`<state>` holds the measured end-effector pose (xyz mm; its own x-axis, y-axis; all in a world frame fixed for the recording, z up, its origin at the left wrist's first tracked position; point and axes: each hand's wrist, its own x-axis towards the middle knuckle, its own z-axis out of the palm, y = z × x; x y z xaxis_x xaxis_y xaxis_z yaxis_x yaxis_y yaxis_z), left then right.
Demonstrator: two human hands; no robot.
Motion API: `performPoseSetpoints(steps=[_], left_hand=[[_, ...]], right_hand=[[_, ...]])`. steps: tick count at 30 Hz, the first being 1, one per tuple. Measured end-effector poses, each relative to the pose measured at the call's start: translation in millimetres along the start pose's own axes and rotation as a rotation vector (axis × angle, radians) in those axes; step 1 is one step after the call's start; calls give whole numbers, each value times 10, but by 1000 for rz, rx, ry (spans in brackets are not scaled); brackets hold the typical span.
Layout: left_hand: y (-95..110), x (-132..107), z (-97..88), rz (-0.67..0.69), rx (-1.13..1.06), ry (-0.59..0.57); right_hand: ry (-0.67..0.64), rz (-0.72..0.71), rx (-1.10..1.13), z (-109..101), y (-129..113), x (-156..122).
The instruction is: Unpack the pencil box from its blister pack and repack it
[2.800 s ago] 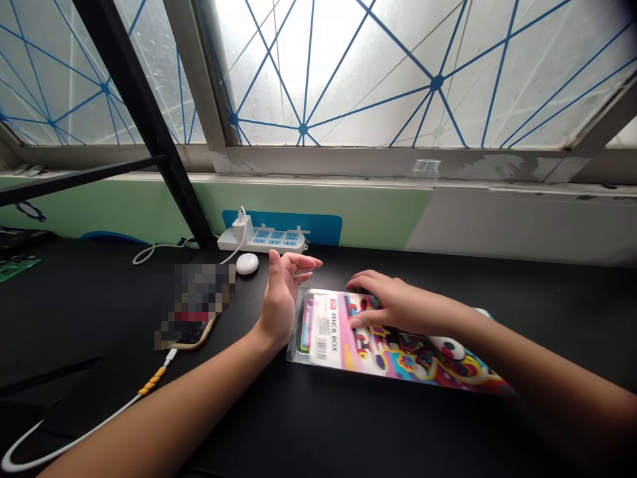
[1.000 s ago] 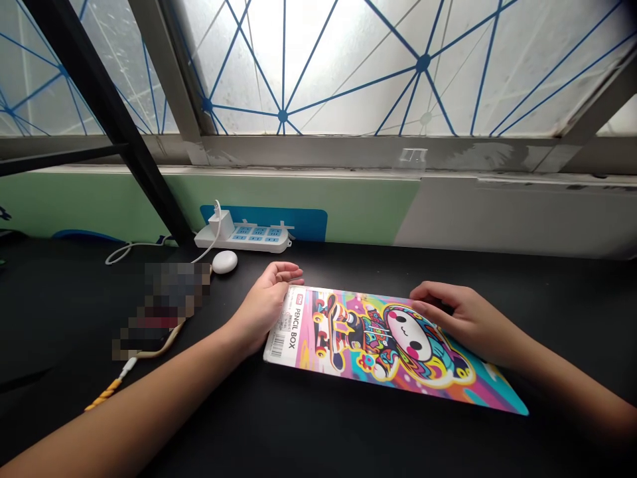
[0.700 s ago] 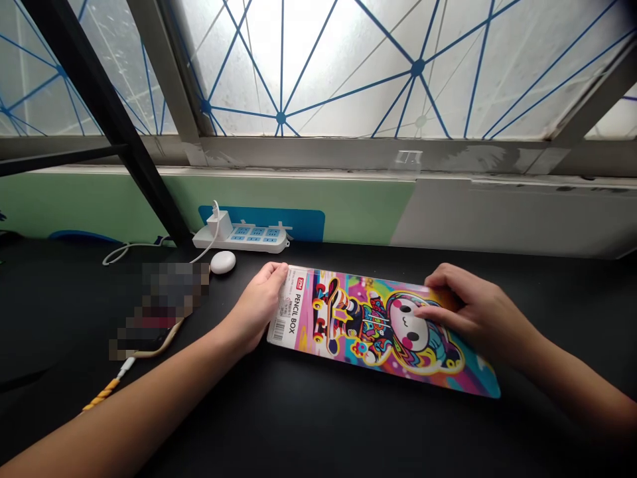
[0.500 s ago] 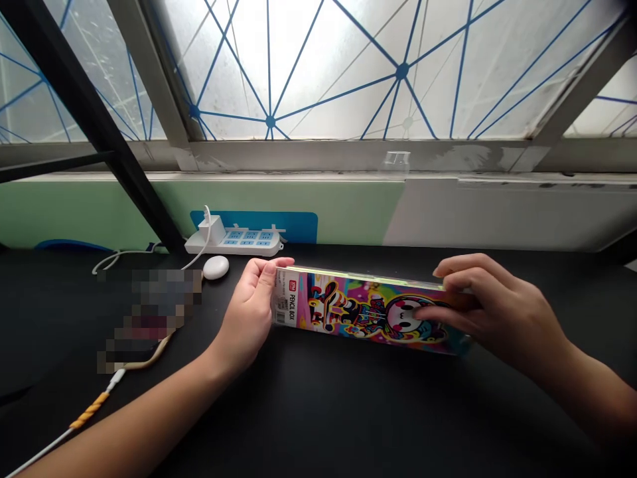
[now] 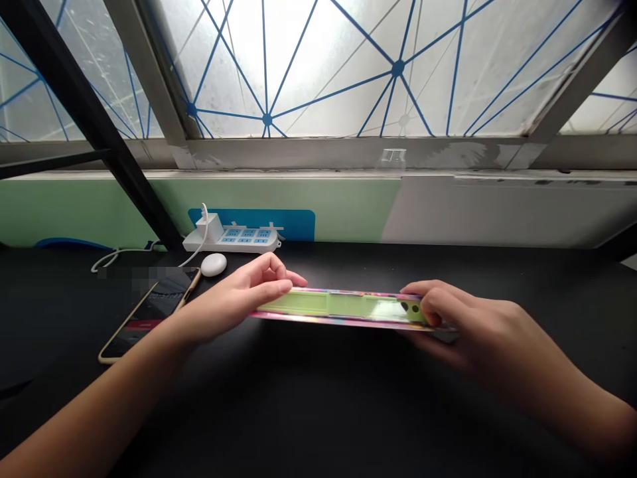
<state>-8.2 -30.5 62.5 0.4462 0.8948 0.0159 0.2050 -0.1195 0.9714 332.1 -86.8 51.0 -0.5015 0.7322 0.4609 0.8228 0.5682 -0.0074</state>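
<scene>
A long pencil box point(image 5: 343, 307) is held level above the black desk, its narrow green side facing me between colourful edges. My left hand point(image 5: 243, 292) grips its left end, thumb along the top and fingers behind. Around the right end, my right hand point(image 5: 462, 318) is closed, with fingers over the near side and the thumb underneath. Two dark round spots show on the green side near the right fingers. The printed broad face is hardly visible from this angle.
A phone point(image 5: 149, 315) in a tan case lies left, partly behind my left forearm. A white round case point(image 5: 213, 265) sits by a white power strip point(image 5: 233, 240) with a plugged-in charger. A black slanted post point(image 5: 94, 126) rises at the left, before the window.
The pencil box has been turned so its printed face no longer faces me and its green narrow side does. Both hands have shifted with it, and the cable by the phone is now out of sight.
</scene>
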Motion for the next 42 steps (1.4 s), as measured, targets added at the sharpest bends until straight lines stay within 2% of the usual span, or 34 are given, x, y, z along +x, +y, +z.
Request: performPoseSetpoints(steps=[4,9,12,16,20,24,29,34,42], left_hand=[[-52,-45,-10,2,301,-114],[-197,-27,34,144,535,-132],[-234,11,52,213,637,-160],[-212,28,81,173,742,-226],[-181,10,125,150,844,-225],[-185,1,151,176,907,-227],[-200,8,153,203,940,-231],[-213,10,155,223,952,-224],[-239,25,149,253,960,-214]], right_hand=[[-87,-142,-86,85,-46,-9],[-128,-230,-115,228,-125,-28],[-196,-159,46,226,-130,-13],[-289,24,329,185,-62,34],[-297,147,393,239,62,70],[-319,184,383,334,177,61],[-351,49,308,427,161,25],[-321,-29,307,497,101,21],[-286,11,430,424,141,57]])
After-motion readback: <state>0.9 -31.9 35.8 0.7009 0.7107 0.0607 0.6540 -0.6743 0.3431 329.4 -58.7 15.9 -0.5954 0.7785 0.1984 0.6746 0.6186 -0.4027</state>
